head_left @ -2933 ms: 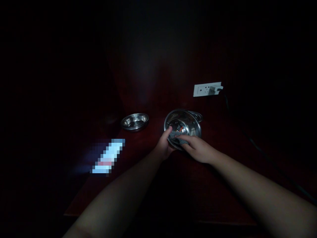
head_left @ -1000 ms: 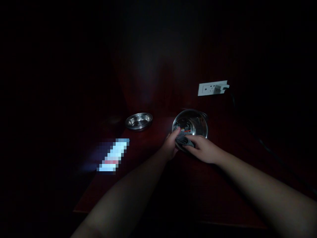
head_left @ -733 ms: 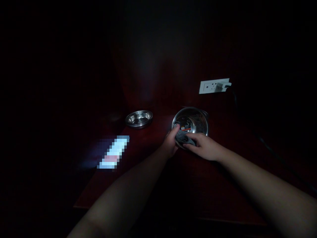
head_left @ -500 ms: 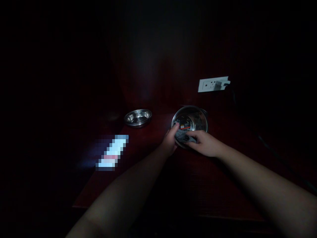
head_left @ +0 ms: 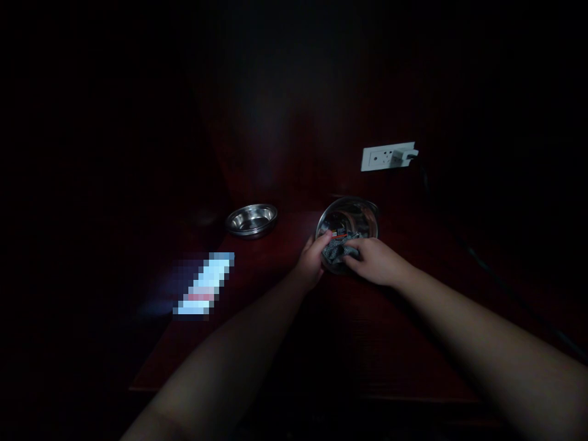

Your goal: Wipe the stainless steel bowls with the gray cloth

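Observation:
A shiny metal pot (head_left: 365, 217) is tilted with its mouth toward me, a label with a red stripe showing on its inner bottom. My left hand (head_left: 313, 260) grips the near left side of the pot, thumb over the rim and the other fingers mostly hidden behind the wall. A crumpled grey cloth (head_left: 334, 250) lies inside the mouth at the lower rim. My right hand (head_left: 373, 260) reaches in from the right with its fingers closed on the cloth, pressing it against the inner wall.
Shallow metal dishes (head_left: 252, 220), apparently stacked, stand left of the pot on the dark red table (head_left: 390, 343). A bright pixelated slab (head_left: 205, 285) lies nearer on the left. On the wall, a white socket panel (head_left: 381, 157) holds a plug, and a dark cable (head_left: 482, 260) runs down the right.
My right hand has shifted the cloth a little within the pot, and the cloth is bunched differently. The whole view has moved slightly; my left hand keeps its grip on the pot.

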Motion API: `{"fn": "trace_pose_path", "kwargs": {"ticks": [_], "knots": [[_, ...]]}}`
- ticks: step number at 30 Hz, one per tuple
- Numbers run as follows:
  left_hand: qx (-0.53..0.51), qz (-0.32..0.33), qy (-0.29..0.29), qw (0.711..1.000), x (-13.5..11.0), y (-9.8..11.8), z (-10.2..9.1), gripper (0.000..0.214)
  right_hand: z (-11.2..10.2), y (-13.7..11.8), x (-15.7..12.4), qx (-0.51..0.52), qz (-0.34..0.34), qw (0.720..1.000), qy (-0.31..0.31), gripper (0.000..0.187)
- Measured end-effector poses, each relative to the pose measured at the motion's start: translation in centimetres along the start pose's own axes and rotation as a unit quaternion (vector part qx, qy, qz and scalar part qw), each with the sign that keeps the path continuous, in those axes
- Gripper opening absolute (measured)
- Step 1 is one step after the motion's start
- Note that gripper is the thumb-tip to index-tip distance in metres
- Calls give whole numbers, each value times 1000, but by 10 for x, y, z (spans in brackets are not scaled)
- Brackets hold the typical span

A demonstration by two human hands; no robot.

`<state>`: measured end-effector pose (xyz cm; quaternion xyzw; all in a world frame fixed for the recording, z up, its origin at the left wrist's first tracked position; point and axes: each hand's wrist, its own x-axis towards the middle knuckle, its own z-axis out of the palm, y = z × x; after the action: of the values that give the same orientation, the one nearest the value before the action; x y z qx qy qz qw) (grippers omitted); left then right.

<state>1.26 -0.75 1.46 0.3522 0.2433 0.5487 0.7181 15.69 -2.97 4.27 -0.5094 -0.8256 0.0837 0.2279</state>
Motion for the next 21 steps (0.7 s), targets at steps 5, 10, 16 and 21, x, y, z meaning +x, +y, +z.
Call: {"fn": "trace_pose_path", "kwargs": {"ticks": [5,10,16,21], "knots": [[5,1,-13,1000,2,-1,-3,48,1,0,0,-9,-5,1000,4,17],[29,2,-24,999,1,-2,-4,48,2,1,0,-19,-15,1000,8,17],[48,7,-38,998,0,-2,-4,44,5,3,0,-5,-20,1000,6,19],[64,3,-26,998,0,-1,-3,42,5,4,0,-12,-20,1000,4,20]]}}
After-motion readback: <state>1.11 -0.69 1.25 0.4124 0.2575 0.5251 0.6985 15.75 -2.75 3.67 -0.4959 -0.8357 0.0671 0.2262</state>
